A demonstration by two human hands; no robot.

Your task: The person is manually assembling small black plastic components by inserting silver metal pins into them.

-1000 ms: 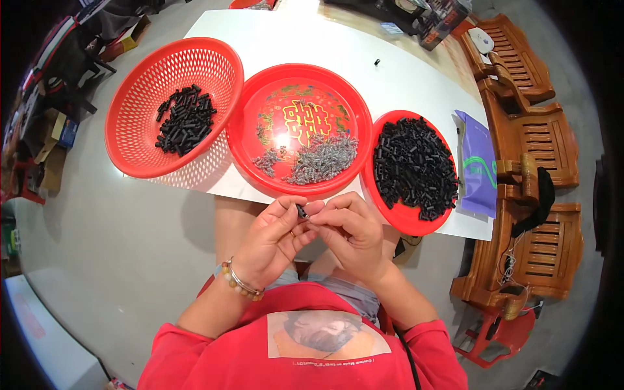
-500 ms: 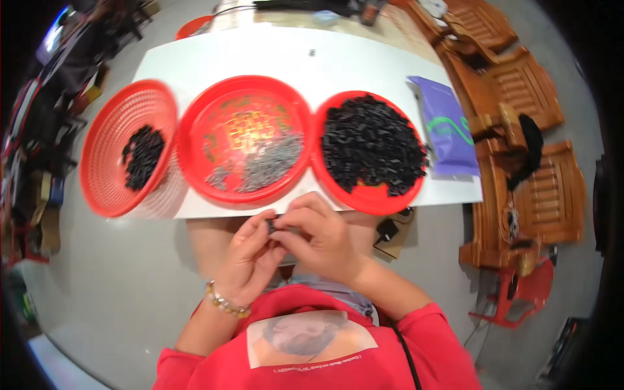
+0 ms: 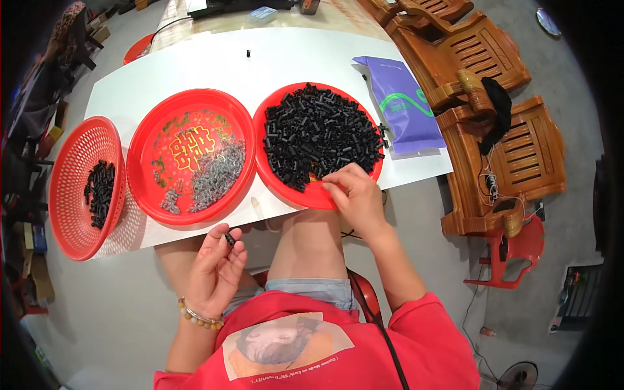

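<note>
My left hand [image 3: 218, 270], a beaded bracelet on its wrist, pinches a small black cylindrical piece [image 3: 230, 240] just off the table's near edge. My right hand [image 3: 359, 201] is at the near rim of the right red tray [image 3: 292, 197], thumb and index finger brought together; whether a piece sits between them is too small to tell. Many small black pieces [image 3: 322, 136] heap up in that tray. Small silvery metal parts [image 3: 221, 175] lie in the middle red tray [image 3: 151, 133]. At the left, a tilted red plastic basket [image 3: 63, 195] holds more black pieces [image 3: 100, 195].
The trays stand on a white tabletop [image 3: 188, 55]. A purple packet [image 3: 403, 107] lies at its right, and one lone black piece [image 3: 248, 53] stands toward the back. Wooden chairs [image 3: 513, 136] and a red plastic stool [image 3: 520, 257] are on the right.
My hands were together in front of me and have parted. The right hand has moved to the right tray; the left keeps a black piece. The view has shifted.
</note>
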